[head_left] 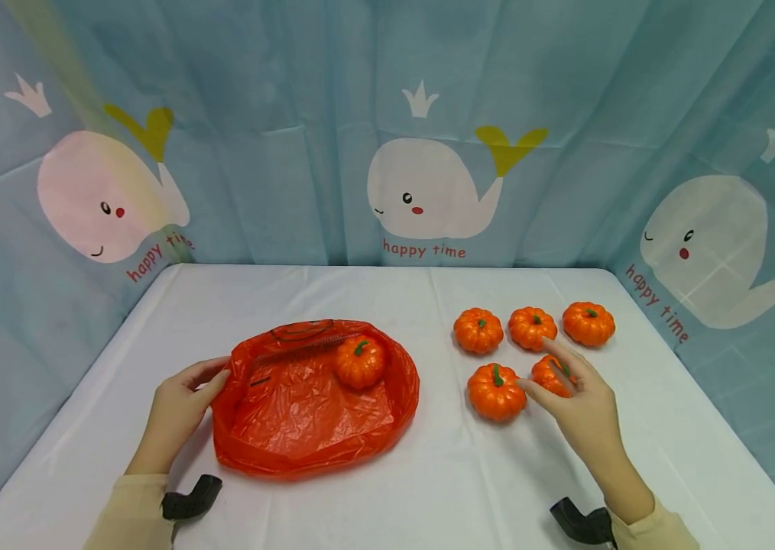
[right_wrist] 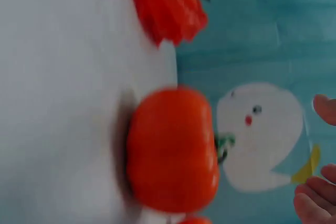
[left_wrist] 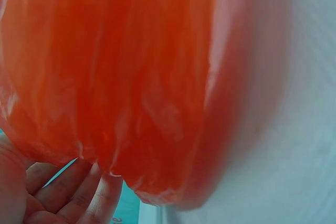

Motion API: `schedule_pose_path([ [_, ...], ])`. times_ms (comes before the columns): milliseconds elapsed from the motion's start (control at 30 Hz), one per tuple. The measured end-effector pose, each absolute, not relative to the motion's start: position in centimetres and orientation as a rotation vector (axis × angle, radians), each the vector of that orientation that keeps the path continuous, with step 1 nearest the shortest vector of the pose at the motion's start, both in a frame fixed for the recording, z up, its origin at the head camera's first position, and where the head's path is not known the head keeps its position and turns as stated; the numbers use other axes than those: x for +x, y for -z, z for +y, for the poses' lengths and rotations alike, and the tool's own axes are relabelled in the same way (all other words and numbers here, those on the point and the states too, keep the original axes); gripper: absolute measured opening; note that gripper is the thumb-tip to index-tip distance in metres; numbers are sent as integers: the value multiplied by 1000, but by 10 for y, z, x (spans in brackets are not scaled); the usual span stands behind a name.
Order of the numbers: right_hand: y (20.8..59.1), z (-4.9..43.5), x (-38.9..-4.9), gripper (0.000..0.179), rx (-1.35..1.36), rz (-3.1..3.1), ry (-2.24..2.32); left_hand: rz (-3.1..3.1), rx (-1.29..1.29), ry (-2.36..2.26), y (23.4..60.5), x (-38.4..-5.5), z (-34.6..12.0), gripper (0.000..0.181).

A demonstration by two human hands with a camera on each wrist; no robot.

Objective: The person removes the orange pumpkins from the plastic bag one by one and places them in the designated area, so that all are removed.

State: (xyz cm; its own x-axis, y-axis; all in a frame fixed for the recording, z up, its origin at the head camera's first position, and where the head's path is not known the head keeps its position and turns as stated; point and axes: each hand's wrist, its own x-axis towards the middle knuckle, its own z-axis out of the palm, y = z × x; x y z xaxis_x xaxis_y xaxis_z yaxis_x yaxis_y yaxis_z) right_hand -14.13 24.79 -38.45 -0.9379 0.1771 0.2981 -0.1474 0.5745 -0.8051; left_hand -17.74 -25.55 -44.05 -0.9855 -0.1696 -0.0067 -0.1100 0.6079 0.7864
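Observation:
A red plastic bag (head_left: 305,435) lies open on the table, its rim rolled outward, with one orange toy pumpkin (head_left: 360,362) inside. My left hand (head_left: 179,409) pinches the bag's left rim between thumb and fingers; the left wrist view shows those fingers (left_wrist: 79,195) under the bag's edge. My right hand (head_left: 587,412) hovers with spread fingers over a small pumpkin (head_left: 547,374), partly hiding it. Its thumb tip is beside a larger pumpkin (head_left: 495,393); whether they touch I cannot tell. In the right wrist view the fingers (right_wrist: 315,200) are apart from the pumpkin (right_wrist: 173,150).
Behind the right hand, three more pumpkins stand in a row: one at left (head_left: 478,331), one in the middle (head_left: 531,328), one at right (head_left: 588,324). A white cloth (head_left: 374,294) covers the table. A blue whale-print curtain (head_left: 277,191) encloses the back and sides.

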Motion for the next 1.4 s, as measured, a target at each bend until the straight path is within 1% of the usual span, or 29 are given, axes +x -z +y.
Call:
schedule_pose_path([
  [133,382,220,-144,65,148,-2459,-1437,-2745,226,1321,441,-178,-256,54],
  [233,383,198,-149,67,243,-2474,-1529,-2742,220,1314,441,-177,-256,54],
  [567,397,133,-168,70,462,-2536,-1712,-2763,263,1377,441,-175,-255,57],
  [900,406,94,-178,70,485,-2649,-1665,-2760,247,1346,442,-177,-256,55],
  [1100,410,84,-186,71,474,-2673,-1621,-2769,270,1369,441,-177,-255,57],
  [1400,412,75,-192,71,474,-2747,-1474,-2759,255,1335,441,-178,-254,55],
])
